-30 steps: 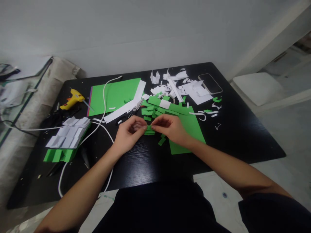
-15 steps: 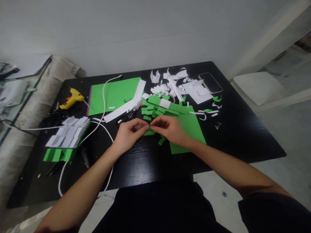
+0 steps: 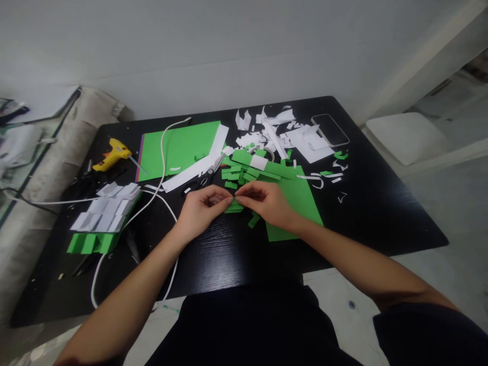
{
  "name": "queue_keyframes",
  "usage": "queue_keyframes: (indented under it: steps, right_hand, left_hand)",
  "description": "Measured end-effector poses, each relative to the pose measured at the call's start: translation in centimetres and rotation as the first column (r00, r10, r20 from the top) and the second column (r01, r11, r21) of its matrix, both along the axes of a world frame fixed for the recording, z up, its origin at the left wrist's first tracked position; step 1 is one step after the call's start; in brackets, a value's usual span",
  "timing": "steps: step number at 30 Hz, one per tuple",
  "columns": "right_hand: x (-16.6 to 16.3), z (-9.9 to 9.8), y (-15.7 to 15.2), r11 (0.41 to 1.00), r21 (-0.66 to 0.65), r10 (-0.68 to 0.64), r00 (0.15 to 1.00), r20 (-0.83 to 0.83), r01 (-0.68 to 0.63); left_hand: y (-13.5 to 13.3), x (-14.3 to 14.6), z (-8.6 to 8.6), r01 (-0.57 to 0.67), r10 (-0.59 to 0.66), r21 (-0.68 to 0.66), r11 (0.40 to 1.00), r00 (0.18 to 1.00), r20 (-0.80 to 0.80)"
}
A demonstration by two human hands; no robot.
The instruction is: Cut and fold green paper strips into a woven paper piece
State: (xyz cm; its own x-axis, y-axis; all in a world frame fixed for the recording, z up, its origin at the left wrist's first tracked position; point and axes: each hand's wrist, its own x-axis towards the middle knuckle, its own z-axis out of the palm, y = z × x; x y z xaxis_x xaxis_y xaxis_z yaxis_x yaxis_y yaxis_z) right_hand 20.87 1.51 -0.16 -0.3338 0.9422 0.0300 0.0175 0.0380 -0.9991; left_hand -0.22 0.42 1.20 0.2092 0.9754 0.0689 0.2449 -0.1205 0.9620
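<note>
Near the table's middle, my left hand (image 3: 204, 208) and my right hand (image 3: 267, 203) meet in fingertip pinches. Between them is a small green paper strip (image 3: 234, 203), gripped from both sides; green paper also shows just below the fingertips, and I cannot tell whether it is the same piece. Just beyond my fingers lies a pile of cut green paper pieces (image 3: 244, 175). Under my right wrist is a green paper sheet (image 3: 301, 203). A pair of black-handled scissors (image 3: 202, 182) lies beyond my left hand, partly under a long white paper strip (image 3: 186, 175).
Far left lies a yellow glue gun (image 3: 113, 155). In front of it stands a folded white and green paper block (image 3: 104, 216). A white cable (image 3: 163, 145) loops across the left side. White scraps (image 3: 267, 134) and a phone (image 3: 331, 130) lie at the back right.
My fingertips have parted very slightly, and more green paper shows between and below them. Everything else on the table stays where it was.
</note>
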Motion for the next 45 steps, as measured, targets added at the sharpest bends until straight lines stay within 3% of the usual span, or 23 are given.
queue_keyframes:
  steps: [10,15,22,29,45]
  right_hand:
    - [0.0,-0.1,0.1,0.997,0.065,0.032,0.988,0.151,-0.042]
    - [0.1,-0.1,0.0,0.998,0.066,0.013,0.993,0.113,-0.021]
    - [0.0,-0.4,0.2,0.995,-0.007,0.098,0.994,0.048,-0.098]
    - [0.0,-0.6,0.4,1.000,0.004,-0.010,0.999,0.045,0.010]
    - [0.1,-1.0,-0.1,0.953,0.302,-0.045,0.990,0.137,0.002]
  left_hand:
    - [-0.1,0.2,-0.1,0.004,-0.004,-0.013,1.000,1.000,0.000]
    - [-0.1,0.1,-0.1,0.033,-0.030,-0.058,0.998,0.999,0.036]
    - [-0.2,0.2,0.0,0.068,-0.065,-0.066,0.995,0.996,0.055]
    - [-0.1,0.1,-0.5,0.132,-0.113,-0.080,0.988,0.972,0.208]
    - [0.0,0.4,-1.3,0.090,-0.085,-0.043,0.995,0.989,0.122]
